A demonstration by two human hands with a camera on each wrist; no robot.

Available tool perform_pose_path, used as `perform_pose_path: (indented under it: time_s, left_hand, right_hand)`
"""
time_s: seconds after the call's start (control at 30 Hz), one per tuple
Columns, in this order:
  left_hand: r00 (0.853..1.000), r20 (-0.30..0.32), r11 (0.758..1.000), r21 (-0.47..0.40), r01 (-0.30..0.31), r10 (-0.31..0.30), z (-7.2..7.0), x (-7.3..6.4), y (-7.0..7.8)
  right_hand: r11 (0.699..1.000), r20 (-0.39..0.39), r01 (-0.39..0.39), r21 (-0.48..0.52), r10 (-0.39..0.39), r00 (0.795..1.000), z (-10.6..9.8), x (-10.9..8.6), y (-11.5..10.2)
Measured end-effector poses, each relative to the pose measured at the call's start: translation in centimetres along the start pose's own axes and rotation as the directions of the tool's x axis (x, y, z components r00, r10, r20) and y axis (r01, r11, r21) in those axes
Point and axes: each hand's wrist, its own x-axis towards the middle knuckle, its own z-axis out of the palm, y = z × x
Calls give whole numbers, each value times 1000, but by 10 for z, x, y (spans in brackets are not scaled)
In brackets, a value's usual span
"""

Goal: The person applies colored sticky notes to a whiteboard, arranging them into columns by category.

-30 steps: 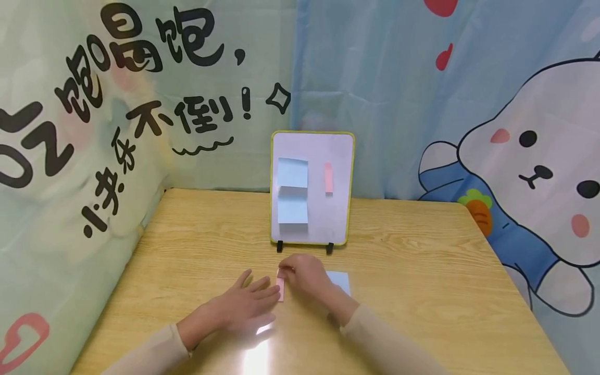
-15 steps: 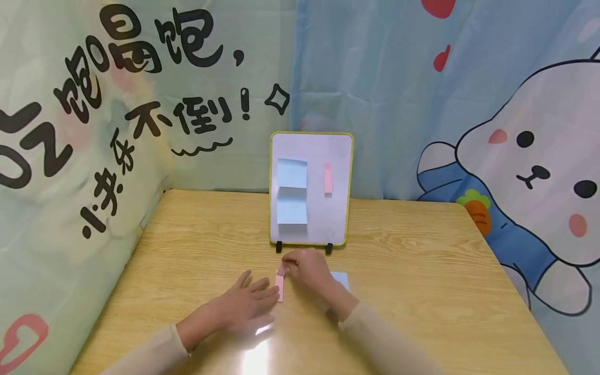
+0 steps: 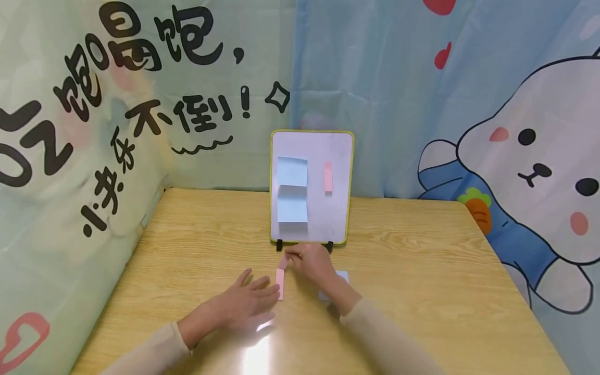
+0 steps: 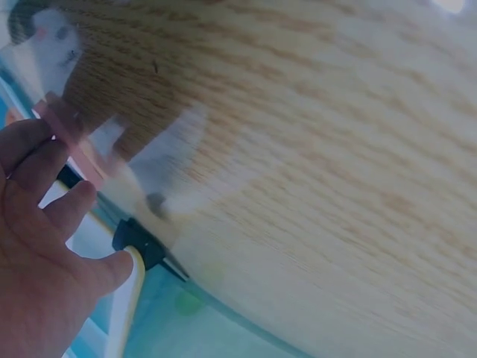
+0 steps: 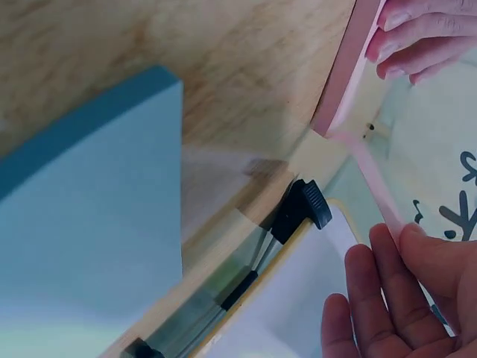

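A narrow pad of pink sticky notes (image 3: 279, 285) lies on the table in front of the small whiteboard (image 3: 323, 216). My left hand (image 3: 246, 303) has its fingers spread, and its fingertips rest against the left side of the pad. Thumb and index finger of my right hand (image 3: 311, 263) pinch the far end of the top pink sticky note (image 5: 378, 183). That note is lifted off the pad and stretches up from it, still joined at the pad's far end. In the left wrist view, the left fingers (image 4: 37, 168) partly cover the pink pad.
A light blue sticky note pad (image 5: 104, 201) lies beneath my right wrist, partly hidden in the head view. On the whiteboard hang two blue notes (image 3: 292, 172) and one pink note (image 3: 328, 178). Black feet (image 3: 279, 245) support the board. Printed curtains (image 3: 375, 104) stand behind the wooden table (image 3: 403, 291).
My right hand has moved slightly away from me and to the right, pulling the pink note's end further up off the pad. My left hand stays put.
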Motion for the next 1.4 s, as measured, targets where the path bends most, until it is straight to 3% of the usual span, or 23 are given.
perform_pose_path:
  time_s: [0.37, 0.8, 1.13, 1.27, 1.4]
  left_hand:
    - [1000, 15, 1000, -15, -4, 5, -2, 0, -1]
    - [1000, 21, 999, -43, 10, -9, -10, 6, 0]
    - [991, -119, 998, -8, -57, 56, -12, 15, -7]
    - [983, -167, 997, -7, -74, 72, -9, 17, -8]
    - [980, -197, 998, -37, -47, 39, -8, 20, -7]
  right_hand:
    - [998, -40, 67, 15, -66, 997, -5, -2, 10]
    - [996, -15, 89, -4, -89, 996, -38, 2, 41]
    - [998, 12, 39, -57, -38, 999, -63, 12, 59]
    - [996, -36, 51, -68, -53, 998, -70, 17, 63]
    - [994, -106, 64, -85, -72, 992, -77, 22, 68]
